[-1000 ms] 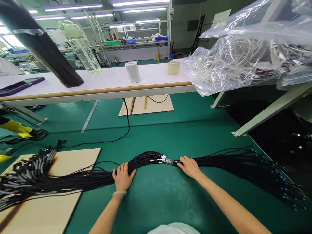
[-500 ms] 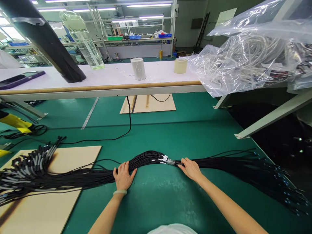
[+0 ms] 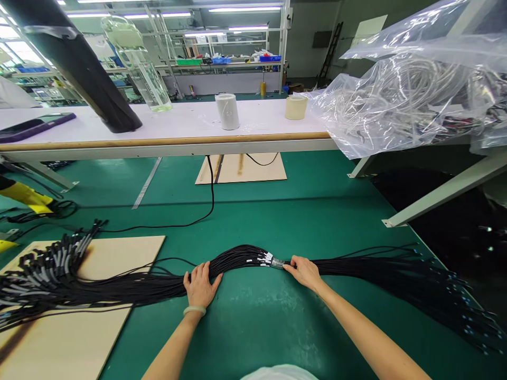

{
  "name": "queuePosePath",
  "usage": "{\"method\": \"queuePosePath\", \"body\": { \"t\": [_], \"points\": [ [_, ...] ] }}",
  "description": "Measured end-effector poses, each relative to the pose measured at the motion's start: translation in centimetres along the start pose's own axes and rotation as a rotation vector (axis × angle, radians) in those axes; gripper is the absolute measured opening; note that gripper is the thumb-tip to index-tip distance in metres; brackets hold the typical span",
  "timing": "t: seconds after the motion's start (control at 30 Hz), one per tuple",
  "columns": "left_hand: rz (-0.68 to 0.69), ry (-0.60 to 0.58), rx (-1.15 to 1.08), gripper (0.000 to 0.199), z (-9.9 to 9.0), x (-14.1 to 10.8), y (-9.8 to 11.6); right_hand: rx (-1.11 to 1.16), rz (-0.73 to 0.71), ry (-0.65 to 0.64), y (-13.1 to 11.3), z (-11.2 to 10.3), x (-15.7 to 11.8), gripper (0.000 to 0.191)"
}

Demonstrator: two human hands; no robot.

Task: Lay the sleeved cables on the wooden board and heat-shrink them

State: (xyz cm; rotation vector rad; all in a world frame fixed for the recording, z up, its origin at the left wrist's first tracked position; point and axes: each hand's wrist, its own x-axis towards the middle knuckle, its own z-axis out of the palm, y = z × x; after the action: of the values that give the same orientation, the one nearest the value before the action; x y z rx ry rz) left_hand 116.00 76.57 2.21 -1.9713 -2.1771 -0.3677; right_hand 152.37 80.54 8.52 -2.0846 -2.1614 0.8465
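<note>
A long bundle of thin black cables (image 3: 237,257) lies across the green table, arching up a little between my hands. White labels (image 3: 264,258) and a clear tape wrap (image 3: 277,263) sit around its middle. My left hand (image 3: 200,285), with a pale bangle at the wrist, is closed over the bundle left of the arch. My right hand (image 3: 304,272) grips the bundle just right of the tape wrap. Leftward, the cables end in grey-sleeved connectors (image 3: 65,258); rightward they fan out into loose ends with small blue-white tips (image 3: 463,301).
A wooden board (image 3: 119,253) lies under the left cable ends. Behind runs a raised white shelf (image 3: 186,119) bearing tape rolls (image 3: 296,107), a phone (image 3: 35,126), a black roll (image 3: 91,79) and a plastic bag of cables (image 3: 404,105). A yellow-handled tool (image 3: 29,198) lies at left.
My right hand has slid slightly left along the bundle, up against the tape wrap. My left hand stays where it was. The view has shifted slightly.
</note>
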Motion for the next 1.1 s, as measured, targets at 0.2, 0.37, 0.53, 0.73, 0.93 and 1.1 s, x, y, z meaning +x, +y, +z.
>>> {"method": "queuePosePath", "body": {
  "t": [0.2,0.37,0.53,0.73,0.93,1.1],
  "points": [
    [-0.018,-0.010,0.008,0.058,-0.2,0.1,0.1,0.050,0.083,-0.052,-0.9,-0.7,0.5,0.033],
    [-0.032,-0.020,0.008,0.057,-0.4,0.2,0.4,0.063,0.139,-0.043,-1.2,-0.4,0.9,0.033],
    [-0.027,-0.026,0.019,0.058,-0.1,0.1,0.2,0.090,0.197,-0.036,-1.1,-0.2,1.4,0.031],
    [-0.012,-0.041,0.022,0.058,0.3,-0.1,-0.2,0.132,0.205,-0.056,-0.8,-0.6,1.2,0.031],
    [-0.043,-0.087,0.019,0.057,-0.1,0.1,0.1,0.141,0.226,-0.071,-0.8,-0.8,1.0,0.032],
    [-0.054,-0.104,0.013,0.056,-0.3,0.1,0.3,0.164,0.218,-0.136,-0.6,-1.3,1.6,0.033]
  ]
}}
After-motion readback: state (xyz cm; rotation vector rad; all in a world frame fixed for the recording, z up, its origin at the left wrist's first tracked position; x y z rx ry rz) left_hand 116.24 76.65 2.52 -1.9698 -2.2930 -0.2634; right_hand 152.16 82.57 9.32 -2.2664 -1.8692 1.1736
